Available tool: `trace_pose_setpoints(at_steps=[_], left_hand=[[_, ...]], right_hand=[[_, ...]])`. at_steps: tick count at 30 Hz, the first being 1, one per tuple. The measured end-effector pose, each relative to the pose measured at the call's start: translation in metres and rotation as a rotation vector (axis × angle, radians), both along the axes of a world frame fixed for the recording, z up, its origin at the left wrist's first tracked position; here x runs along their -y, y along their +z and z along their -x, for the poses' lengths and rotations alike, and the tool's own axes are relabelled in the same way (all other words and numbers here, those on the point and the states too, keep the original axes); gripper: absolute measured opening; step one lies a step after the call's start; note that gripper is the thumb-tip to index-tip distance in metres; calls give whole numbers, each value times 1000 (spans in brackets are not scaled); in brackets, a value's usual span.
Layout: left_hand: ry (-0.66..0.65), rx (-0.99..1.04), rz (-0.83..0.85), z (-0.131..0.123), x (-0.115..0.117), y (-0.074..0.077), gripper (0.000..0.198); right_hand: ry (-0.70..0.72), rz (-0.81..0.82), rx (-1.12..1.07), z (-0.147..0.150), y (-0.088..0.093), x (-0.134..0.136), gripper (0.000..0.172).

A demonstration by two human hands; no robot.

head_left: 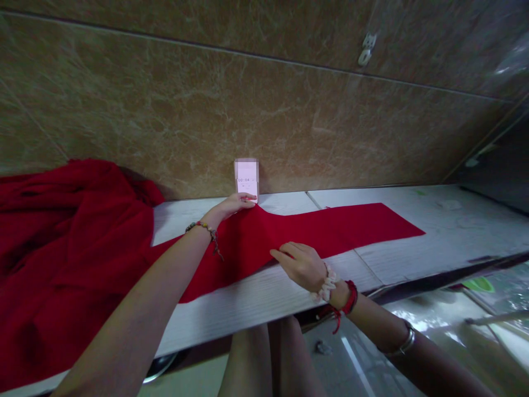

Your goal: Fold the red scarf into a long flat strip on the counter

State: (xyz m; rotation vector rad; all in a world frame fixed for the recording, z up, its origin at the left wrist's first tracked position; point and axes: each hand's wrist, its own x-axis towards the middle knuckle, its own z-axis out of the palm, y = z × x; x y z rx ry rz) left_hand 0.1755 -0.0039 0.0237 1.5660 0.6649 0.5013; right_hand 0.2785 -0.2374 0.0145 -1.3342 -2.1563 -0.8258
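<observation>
A long piece of red cloth lies along a white wood-grain surface, its right end cut at a slant. My left hand is at the cloth's far edge, fingers together on it, just in front of a phone. My right hand pinches the near edge, where the cloth rises slightly off the surface. Between my hands the cloth is a little raised. On the left it runs toward a large crumpled heap of red fabric.
The lit phone leans upright against the brown marbled wall, showing a timer. A white hook is fixed on the wall. The white surface ends just above my knees. A green bowl is lower right.
</observation>
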Motion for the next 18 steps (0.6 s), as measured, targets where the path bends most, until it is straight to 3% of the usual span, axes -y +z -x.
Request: trace_pose_setpoints(at_steps=[7, 13, 16, 18], left_hand=[[27, 174, -65, -51, 15, 32, 25], [-35, 332, -268, -147, 31, 65, 23], [-69, 312, -436, -200, 45, 61, 30], [-143, 185, -588, -228, 59, 43, 39]], right_hand=[[-87, 14, -241, -45, 31, 16, 25], [-236, -141, -307, -110, 63, 42, 24], [-364, -177, -359, -155, 57, 55, 23], [-441, -110, -399, -183, 40, 64, 23]])
